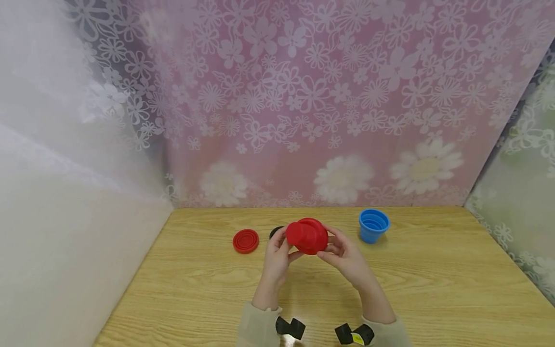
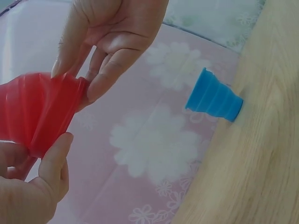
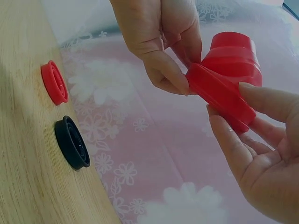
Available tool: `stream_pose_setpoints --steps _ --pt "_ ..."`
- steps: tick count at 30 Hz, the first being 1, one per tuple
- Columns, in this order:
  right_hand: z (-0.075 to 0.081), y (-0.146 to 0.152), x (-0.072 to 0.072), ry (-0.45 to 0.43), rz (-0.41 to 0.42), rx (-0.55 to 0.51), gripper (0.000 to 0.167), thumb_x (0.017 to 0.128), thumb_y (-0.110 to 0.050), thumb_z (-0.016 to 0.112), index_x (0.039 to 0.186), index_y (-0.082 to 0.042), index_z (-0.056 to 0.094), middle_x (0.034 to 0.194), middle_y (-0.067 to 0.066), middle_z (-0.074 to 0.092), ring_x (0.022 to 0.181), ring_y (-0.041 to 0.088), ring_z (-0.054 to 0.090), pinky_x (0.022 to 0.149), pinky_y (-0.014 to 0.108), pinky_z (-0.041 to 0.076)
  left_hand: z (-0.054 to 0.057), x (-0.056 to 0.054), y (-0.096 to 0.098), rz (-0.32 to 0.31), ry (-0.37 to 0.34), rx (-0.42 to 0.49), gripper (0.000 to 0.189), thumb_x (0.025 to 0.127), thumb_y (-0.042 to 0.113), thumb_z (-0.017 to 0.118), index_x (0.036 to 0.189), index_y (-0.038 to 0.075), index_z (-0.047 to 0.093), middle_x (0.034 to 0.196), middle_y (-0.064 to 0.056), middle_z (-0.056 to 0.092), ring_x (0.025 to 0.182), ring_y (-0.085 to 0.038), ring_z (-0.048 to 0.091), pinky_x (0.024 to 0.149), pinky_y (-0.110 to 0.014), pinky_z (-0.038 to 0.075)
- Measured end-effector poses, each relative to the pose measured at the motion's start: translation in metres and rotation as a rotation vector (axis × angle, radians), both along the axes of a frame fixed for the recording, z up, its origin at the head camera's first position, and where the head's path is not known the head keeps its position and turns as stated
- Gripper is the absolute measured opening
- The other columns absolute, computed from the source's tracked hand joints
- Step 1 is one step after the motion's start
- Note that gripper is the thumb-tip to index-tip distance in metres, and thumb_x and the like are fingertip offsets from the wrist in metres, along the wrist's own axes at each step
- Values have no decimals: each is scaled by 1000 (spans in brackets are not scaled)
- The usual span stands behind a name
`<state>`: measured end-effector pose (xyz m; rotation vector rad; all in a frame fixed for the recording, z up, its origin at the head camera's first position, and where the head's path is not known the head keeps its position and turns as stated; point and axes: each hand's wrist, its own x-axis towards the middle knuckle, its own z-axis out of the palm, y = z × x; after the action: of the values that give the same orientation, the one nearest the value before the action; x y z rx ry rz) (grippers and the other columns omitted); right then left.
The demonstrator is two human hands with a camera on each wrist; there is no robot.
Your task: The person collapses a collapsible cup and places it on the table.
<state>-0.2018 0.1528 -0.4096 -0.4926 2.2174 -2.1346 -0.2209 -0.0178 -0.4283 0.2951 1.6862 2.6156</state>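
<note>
A red collapsible cup [image 1: 310, 237] is held up over the table between both hands, its narrow base tilted toward the head camera. Its ringed wall is partly extended and creased unevenly in the left wrist view. My left hand [image 1: 276, 259] grips one side of the wide rim, thumb and fingers on either face in the right wrist view. On the opposite side my right hand [image 1: 348, 258] pinches the rim, with its thumb [image 3: 266, 100] against the wall. The cup's inside is hidden. Behind the left hand, a flat black collapsed cup [image 3: 72, 142] lies on the table.
A flat red collapsed cup [image 1: 245, 241] lies on the wooden table [image 1: 195, 289], left of the hands. To their right a blue collapsible cup [image 1: 373, 225] stands extended, mouth up. A pink flowered curtain [image 1: 277, 120] hangs along the back edge.
</note>
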Motion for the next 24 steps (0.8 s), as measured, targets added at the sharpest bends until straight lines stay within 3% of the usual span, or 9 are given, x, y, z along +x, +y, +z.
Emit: stream_pose_setpoints --steps 8,12,16,20,24 --pt "-3 0 -1 28 -47 -31 52 81 3 59 129 4 38 118 26 47 99 30 54 78 29 47 -6 -2 1 42 -3 17 25 91 21 49 107 2 47 103 -9 54 89 -20 59 70 -37 51" --pt "-7 0 -2 83 -108 -41 42 82 4 57 121 9 45 117 25 48 96 19 57 77 24 47 -7 -2 0 52 -27 27 21 90 21 51 99 2 47 95 -8 56 82 -18 61 69 -35 51" --pt "-10 -1 -3 112 -172 -53 33 84 2 56 115 10 50 109 23 53 87 9 58 75 22 48 -8 -3 -1 32 -32 23 13 92 16 48 84 5 46 82 -6 56 72 -14 61 66 -31 52" --pt "-10 -1 -3 112 -205 -64 29 86 2 54 113 9 52 105 22 55 84 10 58 75 24 48 -8 -3 0 -9 -35 12 20 92 11 47 73 8 44 74 -3 55 63 -11 60 61 -27 52" --pt "-8 -2 -3 84 -239 -54 27 86 2 53 113 8 54 106 22 55 85 11 58 76 27 48 -4 -1 -1 -35 -31 10 21 92 10 47 72 8 43 71 -2 54 59 -9 58 58 -24 51"
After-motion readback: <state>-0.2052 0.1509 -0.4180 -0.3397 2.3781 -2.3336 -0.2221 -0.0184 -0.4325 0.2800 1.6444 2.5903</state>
